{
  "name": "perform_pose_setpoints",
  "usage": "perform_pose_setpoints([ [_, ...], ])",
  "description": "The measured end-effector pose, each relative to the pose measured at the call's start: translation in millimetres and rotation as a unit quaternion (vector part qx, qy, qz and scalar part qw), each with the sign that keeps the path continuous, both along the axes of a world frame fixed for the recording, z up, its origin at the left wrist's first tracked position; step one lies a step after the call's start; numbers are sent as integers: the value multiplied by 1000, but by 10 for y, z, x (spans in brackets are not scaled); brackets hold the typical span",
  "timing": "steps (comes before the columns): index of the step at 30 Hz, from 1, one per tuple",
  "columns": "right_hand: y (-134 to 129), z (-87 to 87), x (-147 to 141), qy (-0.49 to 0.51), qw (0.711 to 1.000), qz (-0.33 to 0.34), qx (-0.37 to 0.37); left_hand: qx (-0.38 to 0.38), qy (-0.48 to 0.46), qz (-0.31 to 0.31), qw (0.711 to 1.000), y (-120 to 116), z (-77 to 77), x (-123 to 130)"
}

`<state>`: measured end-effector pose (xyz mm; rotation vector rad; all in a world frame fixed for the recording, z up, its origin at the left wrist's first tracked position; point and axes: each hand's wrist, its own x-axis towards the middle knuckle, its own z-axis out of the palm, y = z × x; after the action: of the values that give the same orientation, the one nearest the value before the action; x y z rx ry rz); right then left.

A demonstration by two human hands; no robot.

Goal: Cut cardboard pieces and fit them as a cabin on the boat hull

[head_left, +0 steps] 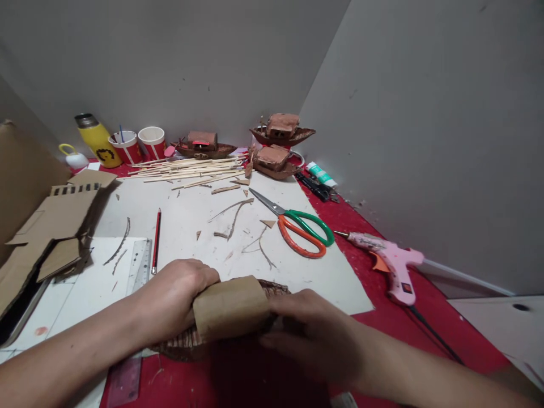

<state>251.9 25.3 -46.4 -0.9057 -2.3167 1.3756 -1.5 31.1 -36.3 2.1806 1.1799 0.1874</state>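
Observation:
In the head view, a small brown model boat [181, 347] with a ribbed deck lies near the front of the table. Over its middle sits a curved piece of plain cardboard [232, 309], arched like a roof. My left hand [182, 289] is closed around the left end of this cardboard, its fingertips hidden behind it. At the right end, my right hand [314, 328] pinches the cardboard's edge, with some fingers tucked in shadow under it. Scissors [304, 226] with green and orange handles lie beyond my right hand.
A pink glue gun [391, 258] rests at the right, its cord trailing forward. Thin wooden sticks [195, 170] lie at the back, near finished model boats [274, 158]. Cut cardboard [63, 209], a pencil [157, 241], a ruler [138, 263], paper cups [152, 143] and a yellow bottle [100, 141] stand or lie leftward.

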Motion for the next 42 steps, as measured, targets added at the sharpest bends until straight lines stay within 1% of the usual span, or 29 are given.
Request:
perform_pose_setpoints([
  [2,25,119,95,-28,999,-25,9,-12,-10,7,1000,11,1,-19],
  [3,48,176,142,-31,998,-54,26,-18,-13,11,1000,18,4,-28],
  [4,78,228,182,-35,994,-91,47,-22,-16,15,1000,26,8,-36],
  [6,161,300,220,-40,980,-157,116,-28,-16,21,999,42,18,-47],
  [7,212,319,213,-47,974,-165,147,-29,-15,22,999,50,22,-49],
  [8,266,327,188,-55,972,-155,170,-29,-11,21,999,57,28,-49],
  [9,322,327,145,-67,973,-128,182,-30,-7,18,999,62,34,-46],
  [11,430,311,18,-96,977,-47,184,-30,4,9,1000,68,50,-34],
  [14,550,272,-222,-136,976,69,153,-29,13,-2,1000,65,78,-2],
  [16,591,234,-368,-151,974,116,123,-26,15,-5,1000,64,87,24],
  [18,607,179,-470,-154,974,132,102,-25,19,-3,1000,75,85,41],
  [20,613,113,-516,-144,977,129,91,-34,28,1,999,103,88,29],
  [22,624,48,-514,-125,982,114,81,-35,28,11,999,139,121,-26],
  [24,646,-3,-485,-113,987,87,70,-3,9,33,999,161,204,-118],
  [26,679,-38,-452,-109,990,55,67,48,-25,82,995,141,321,-217],
  [28,715,-59,-430,-104,991,31,75,60,-52,142,987,62,422,-278],
  [29,731,-66,-426,-102,991,22,80,62,-74,174,980,1,448,-285],
  [30,743,-71,-425,-98,992,15,81,59,-97,208,972,-69,450,-275],
  [32,755,-71,-433,-85,994,10,73,25,-151,255,955,-215,381,-212],
  [35,742,-48,-456,-84,993,17,76,-50,-227,279,932,-369,175,-73],
  [37,723,-23,-469,-103,990,19,98,-97,-288,294,906,-400,60,6],
  [38,715,-11,-473,-111,988,18,106,-123,-314,300,892,-397,27,36],
  [40,704,8,-477,-119,986,17,115,-163,-343,312,871,-376,9,77],
  [42,700,18,-475,-122,985,17,122,-183,-349,318,862,-358,34,96],
])
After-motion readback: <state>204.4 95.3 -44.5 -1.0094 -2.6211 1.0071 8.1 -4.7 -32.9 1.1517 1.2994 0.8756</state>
